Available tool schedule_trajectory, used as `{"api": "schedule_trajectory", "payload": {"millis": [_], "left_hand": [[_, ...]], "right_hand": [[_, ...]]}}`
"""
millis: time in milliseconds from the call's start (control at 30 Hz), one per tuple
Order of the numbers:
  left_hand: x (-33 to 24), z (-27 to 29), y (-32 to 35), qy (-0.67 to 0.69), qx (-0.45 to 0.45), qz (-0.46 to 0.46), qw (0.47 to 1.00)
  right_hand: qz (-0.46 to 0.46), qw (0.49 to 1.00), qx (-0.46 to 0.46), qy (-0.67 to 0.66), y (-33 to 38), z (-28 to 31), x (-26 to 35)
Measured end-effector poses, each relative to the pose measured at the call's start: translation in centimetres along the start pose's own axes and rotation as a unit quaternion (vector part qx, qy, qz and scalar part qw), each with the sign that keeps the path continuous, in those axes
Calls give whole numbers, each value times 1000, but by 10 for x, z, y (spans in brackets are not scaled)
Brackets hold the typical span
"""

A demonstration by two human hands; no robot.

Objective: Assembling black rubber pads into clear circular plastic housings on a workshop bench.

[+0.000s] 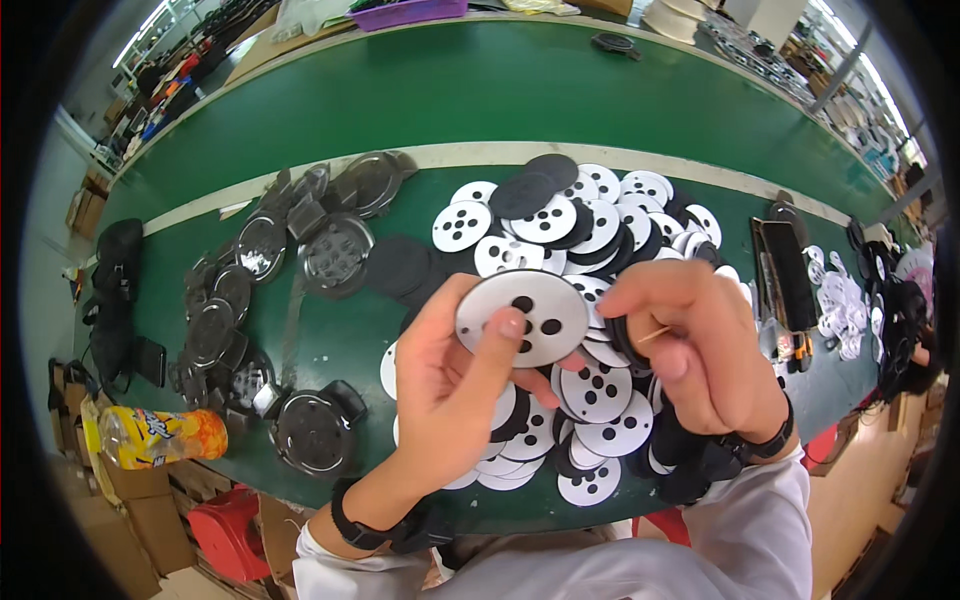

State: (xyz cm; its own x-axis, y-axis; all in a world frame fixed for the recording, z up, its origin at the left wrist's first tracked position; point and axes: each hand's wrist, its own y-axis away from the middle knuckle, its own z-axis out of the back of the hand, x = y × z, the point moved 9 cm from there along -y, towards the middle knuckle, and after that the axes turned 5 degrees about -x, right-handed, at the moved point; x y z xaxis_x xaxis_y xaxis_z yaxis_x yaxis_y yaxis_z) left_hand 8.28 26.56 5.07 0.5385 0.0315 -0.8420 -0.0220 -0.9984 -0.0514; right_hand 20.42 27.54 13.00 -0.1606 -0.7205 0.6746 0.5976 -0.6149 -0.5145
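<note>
My left hand holds up a round grey-white disc with several black holes, thumb pressed on its face. My right hand is closed beside the disc's right edge, pinching a thin tan stick against a small dark ring. Under both hands lies a heap of similar white and black discs on the green table.
Black round plastic housings are piled at the left of the table. A yellow bottle lies at the lower left by cardboard boxes. A black tray with tools and more discs sit at the right. A pale strip crosses the table.
</note>
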Motion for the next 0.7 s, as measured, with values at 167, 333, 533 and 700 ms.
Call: {"api": "schedule_trajectory", "payload": {"millis": [167,333,533,700], "left_hand": [[-5,-6,5,-84,4,-21,996],[-4,-10,11,-87,10,-21,996],[0,-15,13,-117,5,-29,993],[-19,-19,17,-248,34,-204,946]], "right_hand": [[21,998,-50,21,5,0,-7],[63,992,-79,72,4,5,-4],[-17,996,-78,29,6,3,-14],[-84,991,-106,5,12,1,-20]]}}
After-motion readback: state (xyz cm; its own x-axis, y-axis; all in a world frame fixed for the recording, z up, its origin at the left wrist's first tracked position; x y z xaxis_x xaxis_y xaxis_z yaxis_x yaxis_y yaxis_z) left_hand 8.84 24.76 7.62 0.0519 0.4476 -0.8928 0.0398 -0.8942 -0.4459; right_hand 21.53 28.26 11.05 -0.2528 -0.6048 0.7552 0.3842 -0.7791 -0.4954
